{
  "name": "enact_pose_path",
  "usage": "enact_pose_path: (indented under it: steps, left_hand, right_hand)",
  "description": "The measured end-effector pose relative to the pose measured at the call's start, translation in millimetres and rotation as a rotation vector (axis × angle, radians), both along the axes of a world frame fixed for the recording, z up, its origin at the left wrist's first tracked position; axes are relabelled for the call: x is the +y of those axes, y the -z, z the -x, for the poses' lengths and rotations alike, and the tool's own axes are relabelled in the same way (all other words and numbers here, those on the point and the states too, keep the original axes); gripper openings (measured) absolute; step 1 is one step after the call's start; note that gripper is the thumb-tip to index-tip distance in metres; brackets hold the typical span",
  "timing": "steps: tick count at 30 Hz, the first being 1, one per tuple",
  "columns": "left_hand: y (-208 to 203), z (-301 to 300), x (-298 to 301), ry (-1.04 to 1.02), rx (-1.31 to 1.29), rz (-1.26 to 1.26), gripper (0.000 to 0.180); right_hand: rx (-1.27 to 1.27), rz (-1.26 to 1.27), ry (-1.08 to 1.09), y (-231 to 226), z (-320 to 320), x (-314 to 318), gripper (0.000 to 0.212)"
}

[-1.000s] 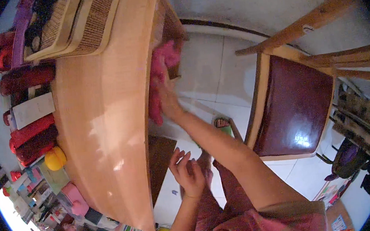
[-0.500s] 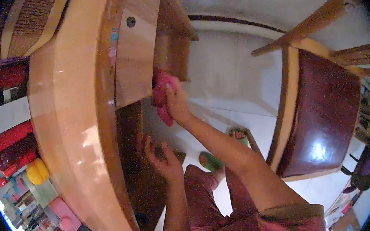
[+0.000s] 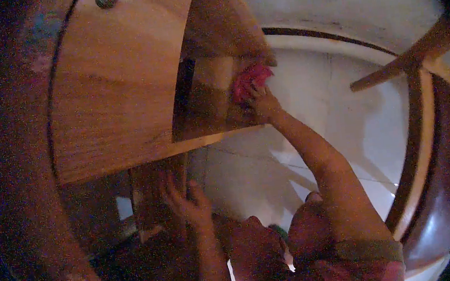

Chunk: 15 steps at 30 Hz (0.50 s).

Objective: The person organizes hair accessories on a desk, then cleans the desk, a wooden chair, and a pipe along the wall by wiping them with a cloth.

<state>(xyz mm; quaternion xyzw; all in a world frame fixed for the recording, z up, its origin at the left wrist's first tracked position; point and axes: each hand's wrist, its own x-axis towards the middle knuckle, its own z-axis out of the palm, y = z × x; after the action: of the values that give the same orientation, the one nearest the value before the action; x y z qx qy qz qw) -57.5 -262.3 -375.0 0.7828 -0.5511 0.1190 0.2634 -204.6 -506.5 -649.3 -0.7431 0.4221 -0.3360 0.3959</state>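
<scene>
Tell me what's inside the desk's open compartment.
Inside the compartment, brown wooden walls show; the right hand holds a pink cloth near its outer edge. The cloth covers what's behind it; the dark strip is too dim to tell.

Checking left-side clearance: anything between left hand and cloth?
Yes, in this view: the wooden board crosses the line from left hand to cloth, which the right hand holds. Depth is unclear, so I can't tell whether it truly blocks.
</scene>
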Motion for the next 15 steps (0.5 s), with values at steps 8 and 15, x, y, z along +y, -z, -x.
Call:
enact_pose_path:
  steps: [8,15]
  left_hand:
    - [64,-97,95,-0.431,-0.153,-0.364,0.06]
    - [100,-124,167,-0.41,-0.223,-0.611,0.052]
  right_hand:
    - [0.386,0.452,0.164,-52,-62,-18,0.041]
    - [-0.184,0.223,0.428,-139,-96,26,0.034]
